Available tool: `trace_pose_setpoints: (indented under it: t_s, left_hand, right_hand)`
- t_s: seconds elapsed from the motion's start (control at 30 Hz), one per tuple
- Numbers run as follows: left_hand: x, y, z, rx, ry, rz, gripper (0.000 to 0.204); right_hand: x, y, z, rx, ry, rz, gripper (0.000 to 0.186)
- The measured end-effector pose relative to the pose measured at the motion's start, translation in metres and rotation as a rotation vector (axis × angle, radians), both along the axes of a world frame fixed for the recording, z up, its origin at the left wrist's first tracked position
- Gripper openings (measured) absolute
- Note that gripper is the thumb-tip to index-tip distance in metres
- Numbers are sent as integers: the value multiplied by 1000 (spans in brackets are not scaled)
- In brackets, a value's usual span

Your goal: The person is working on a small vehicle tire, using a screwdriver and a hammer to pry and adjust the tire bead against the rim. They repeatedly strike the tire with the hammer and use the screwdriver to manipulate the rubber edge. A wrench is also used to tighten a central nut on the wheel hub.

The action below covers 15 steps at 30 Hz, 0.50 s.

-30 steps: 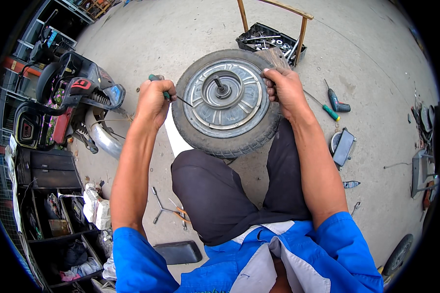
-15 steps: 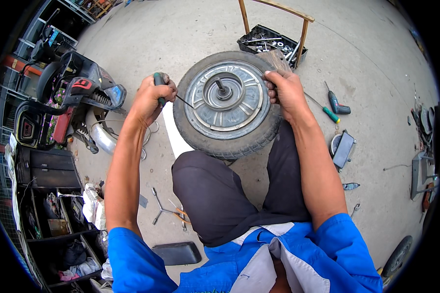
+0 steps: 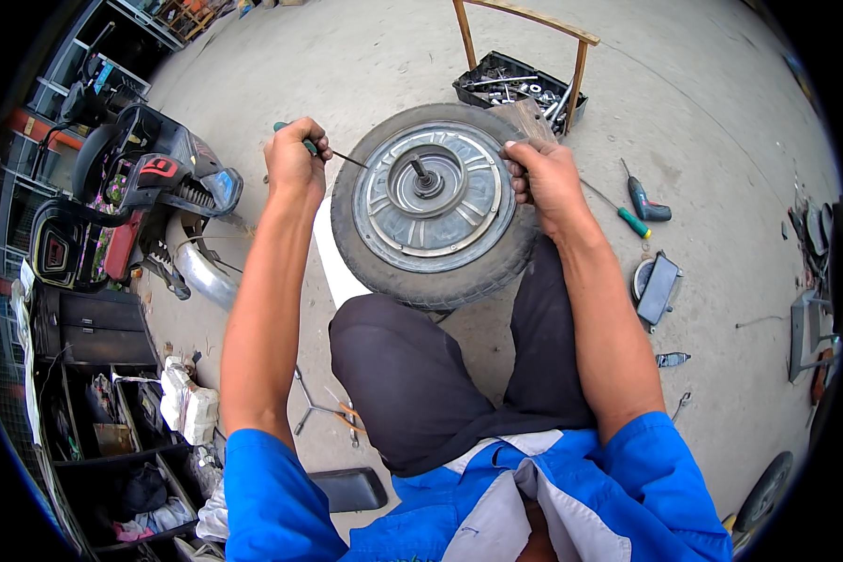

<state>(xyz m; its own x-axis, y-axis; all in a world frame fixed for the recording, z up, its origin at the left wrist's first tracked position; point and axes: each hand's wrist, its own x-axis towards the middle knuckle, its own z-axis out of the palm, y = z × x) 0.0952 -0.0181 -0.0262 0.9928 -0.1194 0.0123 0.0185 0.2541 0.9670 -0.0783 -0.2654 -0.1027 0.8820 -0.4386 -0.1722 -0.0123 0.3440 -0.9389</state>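
A wheel with a black tyre [image 3: 365, 245] and a grey metal hub [image 3: 417, 231] lies before my knees, its axle [image 3: 422, 173] pointing up. At its left, my left hand [image 3: 295, 159] is closed round the green handle of a screwdriver [image 3: 351, 161], whose thin shaft reaches over the tyre to the hub's rim. My right hand [image 3: 545, 180] is closed over the tyre's right side, thumb against the curled fingers. Whatever those fingers hold, if anything, is hidden.
Behind the wheel stands a black tool box [image 3: 525, 80] with a wooden handle. To the right lie another screwdriver [image 3: 634, 222], a cordless drill [image 3: 648, 201] and a grey box-like part [image 3: 660, 286]. A partly dismantled scooter [image 3: 150, 187] and a compartmented shelf [image 3: 112, 450] are at left.
My left hand has moved up and away from me, and the screwdriver's tip has shifted farther up along the hub's left rim. My right hand stays nearly in place.
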Motion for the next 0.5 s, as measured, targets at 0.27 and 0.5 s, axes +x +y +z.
trace_pose_setpoints:
  t_s: [0.27, 0.5]
  left_hand:
    - [14, -8, -17, 47, 28, 16, 12]
    - [17, -9, -20, 38, 42, -3, 12]
  right_hand:
    - [-1, -2, 1, 4, -1, 4, 16]
    - [-2, -1, 5, 0, 3, 11, 17]
